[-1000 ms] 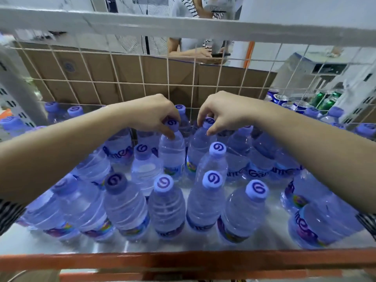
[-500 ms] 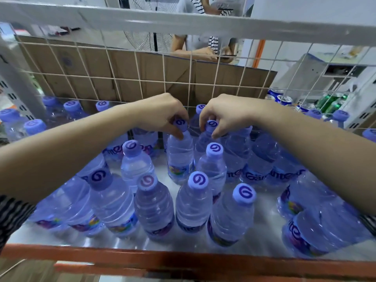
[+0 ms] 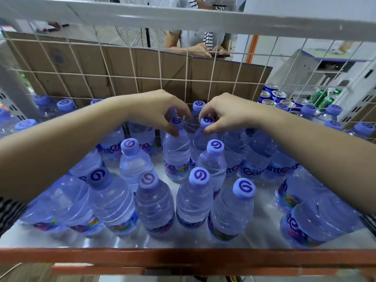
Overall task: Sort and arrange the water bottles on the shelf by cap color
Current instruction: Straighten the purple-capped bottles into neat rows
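On shelf (image 3: 264, 239), 2 caps (image 3: 176, 121) (image 3: 207, 121) in grip (left hand (image 3: 158, 110), right hand (image 3: 227, 115))

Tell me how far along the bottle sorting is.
Partly done. Four upright bottles line the front. The left hand pinches one bottle's cap; the right hand pinches the next cap. Toppled bottles at the left and right ends are left; cap shades look alike here.

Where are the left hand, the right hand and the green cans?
left hand (image 3: 157, 110), head view, back of the hand.
right hand (image 3: 227, 112), head view, back of the hand.
green cans (image 3: 317, 96), head view, side of one can.
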`<state>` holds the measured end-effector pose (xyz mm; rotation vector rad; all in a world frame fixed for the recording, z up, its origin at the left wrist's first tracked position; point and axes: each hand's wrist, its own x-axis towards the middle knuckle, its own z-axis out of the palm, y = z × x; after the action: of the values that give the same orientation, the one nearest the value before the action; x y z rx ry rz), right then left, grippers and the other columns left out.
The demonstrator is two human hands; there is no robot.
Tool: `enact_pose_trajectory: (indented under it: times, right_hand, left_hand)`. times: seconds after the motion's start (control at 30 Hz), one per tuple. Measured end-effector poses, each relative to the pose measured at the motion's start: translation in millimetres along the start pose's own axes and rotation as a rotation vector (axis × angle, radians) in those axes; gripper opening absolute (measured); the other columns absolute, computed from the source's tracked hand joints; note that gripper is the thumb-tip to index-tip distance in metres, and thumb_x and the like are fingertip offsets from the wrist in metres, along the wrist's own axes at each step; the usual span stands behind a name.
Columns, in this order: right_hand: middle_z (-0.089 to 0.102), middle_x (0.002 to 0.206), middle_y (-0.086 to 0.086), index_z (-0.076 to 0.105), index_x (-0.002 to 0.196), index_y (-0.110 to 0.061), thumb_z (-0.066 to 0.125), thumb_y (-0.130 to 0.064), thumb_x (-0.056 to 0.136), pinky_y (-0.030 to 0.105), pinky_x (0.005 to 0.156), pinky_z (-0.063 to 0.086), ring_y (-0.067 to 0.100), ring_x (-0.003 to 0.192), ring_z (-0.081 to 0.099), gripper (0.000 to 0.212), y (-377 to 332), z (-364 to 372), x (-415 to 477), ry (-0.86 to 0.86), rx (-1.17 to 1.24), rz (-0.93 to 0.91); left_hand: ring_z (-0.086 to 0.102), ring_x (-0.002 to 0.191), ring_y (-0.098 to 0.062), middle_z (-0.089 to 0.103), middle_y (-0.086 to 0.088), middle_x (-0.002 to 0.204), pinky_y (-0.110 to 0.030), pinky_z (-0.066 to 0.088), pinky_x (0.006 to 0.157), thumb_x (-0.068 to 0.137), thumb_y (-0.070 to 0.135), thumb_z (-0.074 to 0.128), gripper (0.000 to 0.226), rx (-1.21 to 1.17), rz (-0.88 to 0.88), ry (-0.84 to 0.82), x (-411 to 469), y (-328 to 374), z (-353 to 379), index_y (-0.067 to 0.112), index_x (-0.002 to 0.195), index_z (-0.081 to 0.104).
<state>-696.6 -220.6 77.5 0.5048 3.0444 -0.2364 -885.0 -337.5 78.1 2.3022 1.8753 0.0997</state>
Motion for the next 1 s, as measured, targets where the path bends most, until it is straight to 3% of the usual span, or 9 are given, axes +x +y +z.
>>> enact_pose_trajectory:
  times: [0.07,0.17,0.27,0.4,0.5,0.6,0.77,0.9,1.0]
  right_hand:
    - [0.062,0.089,-0.006,0.069,0.113,-0.021,0.074,-0.030,0.083,0.018,0.064,0.041,0.001,0.072,0.054,0.032,0,-3,-3,-0.023,0.010,-0.026]
    - [0.053,0.085,-0.018,0.068,0.117,-0.028,0.076,-0.024,0.082,0.004,0.058,0.031,-0.007,0.069,0.048,0.037,0,-5,-5,-0.057,0.004,-0.039]
    - [0.055,0.083,-0.016,0.070,0.112,-0.032,0.077,-0.027,0.080,0.006,0.058,0.032,-0.003,0.070,0.052,0.034,0,-5,-5,-0.032,0.007,-0.038]
    - [0.068,0.084,-0.004,0.074,0.100,-0.022,0.075,-0.049,0.077,0.021,0.063,0.044,0.009,0.075,0.061,0.035,-1,2,-4,0.091,0.073,0.045]
    - [0.071,0.082,0.003,0.076,0.093,-0.014,0.076,-0.041,0.079,0.023,0.059,0.043,0.015,0.072,0.062,0.030,-3,5,-2,0.100,0.025,0.043]
    - [0.072,0.095,0.001,0.075,0.104,-0.016,0.076,-0.035,0.081,0.026,0.071,0.044,0.017,0.084,0.062,0.030,-5,3,-5,0.081,0.015,0.019]
    - [0.067,0.105,-0.003,0.070,0.118,-0.020,0.072,-0.038,0.085,0.028,0.082,0.046,0.013,0.093,0.059,0.038,-7,1,-16,0.087,-0.004,-0.013]
    - [0.059,0.089,0.000,0.073,0.098,-0.021,0.068,-0.045,0.086,0.035,0.074,0.048,0.015,0.080,0.056,0.027,-17,-11,-27,0.197,-0.056,-0.153]
    - [0.064,0.074,-0.005,0.071,0.086,-0.025,0.067,-0.051,0.083,0.028,0.063,0.049,0.011,0.067,0.063,0.027,-28,-18,-35,-0.039,0.045,-0.182]
  left_hand:
    - [0.058,0.074,-0.003,0.065,0.011,0.092,-0.030,0.049,0.075,0.077,0.039,0.079,0.037,0.001,0.032,0.001,-3,-2,-2,0.033,0.112,0.068]
    - [0.056,0.074,-0.013,0.064,0.005,0.090,-0.033,0.047,0.074,0.080,0.045,0.075,0.036,0.092,0.036,0.060,3,-1,4,0.023,0.108,0.069]
    - [0.057,0.078,-0.027,0.064,-0.005,0.084,-0.039,0.047,0.071,0.079,0.059,0.067,0.049,0.175,-0.023,0.135,8,2,13,0.013,0.096,0.065]
    - [0.049,0.067,-0.022,0.053,0.004,0.068,-0.031,0.034,0.061,0.076,0.063,0.067,0.050,0.116,-0.062,0.194,6,-1,21,0.015,0.089,0.060]
    - [0.049,0.065,-0.018,0.056,0.005,0.069,-0.031,0.039,0.062,0.074,0.055,0.076,0.043,0.063,-0.062,0.175,4,-3,17,0.019,0.091,0.062]
    - [0.049,0.064,-0.019,0.057,0.001,0.070,-0.032,0.039,0.061,0.072,0.054,0.078,0.045,0.058,-0.092,0.188,4,-2,19,0.015,0.089,0.061]
    - [0.045,0.061,-0.008,0.051,0.009,0.066,-0.030,0.032,0.058,0.075,0.056,0.074,0.047,0.061,-0.137,0.187,1,2,20,0.016,0.098,0.063]
    - [0.057,0.064,-0.007,0.061,0.009,0.070,-0.025,0.044,0.061,0.077,0.066,0.062,0.055,-0.004,-0.156,0.092,-19,-3,15,0.023,0.112,0.060]
    - [0.065,0.063,-0.002,0.067,0.014,0.071,-0.016,0.047,0.059,0.070,0.074,0.053,0.056,-0.150,-0.184,-0.077,-41,-5,14,0.028,0.100,0.063]
